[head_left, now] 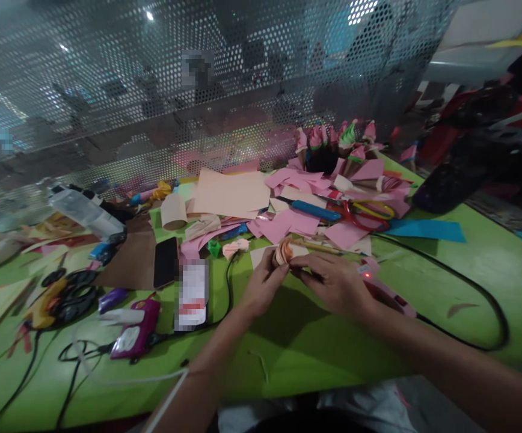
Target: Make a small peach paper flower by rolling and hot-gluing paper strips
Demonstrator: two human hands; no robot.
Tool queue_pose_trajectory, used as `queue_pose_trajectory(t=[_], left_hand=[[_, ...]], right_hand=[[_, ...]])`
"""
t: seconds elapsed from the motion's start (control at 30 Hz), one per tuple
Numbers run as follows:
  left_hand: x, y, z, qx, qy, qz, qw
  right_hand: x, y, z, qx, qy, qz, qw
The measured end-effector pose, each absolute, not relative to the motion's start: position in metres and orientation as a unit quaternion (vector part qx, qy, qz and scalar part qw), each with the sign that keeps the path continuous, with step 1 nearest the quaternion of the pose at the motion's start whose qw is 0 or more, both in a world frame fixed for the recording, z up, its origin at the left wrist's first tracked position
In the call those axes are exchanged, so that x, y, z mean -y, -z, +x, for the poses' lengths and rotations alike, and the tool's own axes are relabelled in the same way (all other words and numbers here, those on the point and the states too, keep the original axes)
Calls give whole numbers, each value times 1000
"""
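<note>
A small peach-orange swirled piece (283, 252) is held up over the green table (283, 355). My left hand (265, 279) is closed round its lower left side, thumb in front. From the right, my right hand (328, 279) has its bent fingertips pressed to the piece's edge. Under the hands lies a bit of pale paper (260, 257). Just right of my right hand rests a pink tool (389, 297) with a lit red light and a black cable. A peach crumpled piece (235, 248) lies left of my hands.
Pink paper scraps (283, 225), a blue cutter (316, 210) and red-handled scissors (364, 219) lie behind the hands. To the left are a phone (192, 294), a magenta box (137, 331) and coiled black cables (78, 294). A dark bottle (459, 156) leans at right.
</note>
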State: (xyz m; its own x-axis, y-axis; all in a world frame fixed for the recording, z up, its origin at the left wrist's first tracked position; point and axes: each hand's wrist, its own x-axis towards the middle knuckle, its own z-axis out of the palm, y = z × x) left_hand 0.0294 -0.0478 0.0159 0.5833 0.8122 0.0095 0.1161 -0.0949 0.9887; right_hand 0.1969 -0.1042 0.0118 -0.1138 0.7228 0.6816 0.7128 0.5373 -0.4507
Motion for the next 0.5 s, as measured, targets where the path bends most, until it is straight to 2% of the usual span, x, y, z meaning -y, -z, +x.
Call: queue_pose_trajectory(t=[0.17,0.33,0.5], left_hand=[[47,-14,30,-352,-318,657,586],[45,-11,30,-368,-351,612,606],[43,-10,27,-384,-358,594,610]], right_hand=[[104,-12,196,762,-19,-476,439],[105,-16,196,746,-67,-468,469],[105,-18,199,722,-55,-487,488]])
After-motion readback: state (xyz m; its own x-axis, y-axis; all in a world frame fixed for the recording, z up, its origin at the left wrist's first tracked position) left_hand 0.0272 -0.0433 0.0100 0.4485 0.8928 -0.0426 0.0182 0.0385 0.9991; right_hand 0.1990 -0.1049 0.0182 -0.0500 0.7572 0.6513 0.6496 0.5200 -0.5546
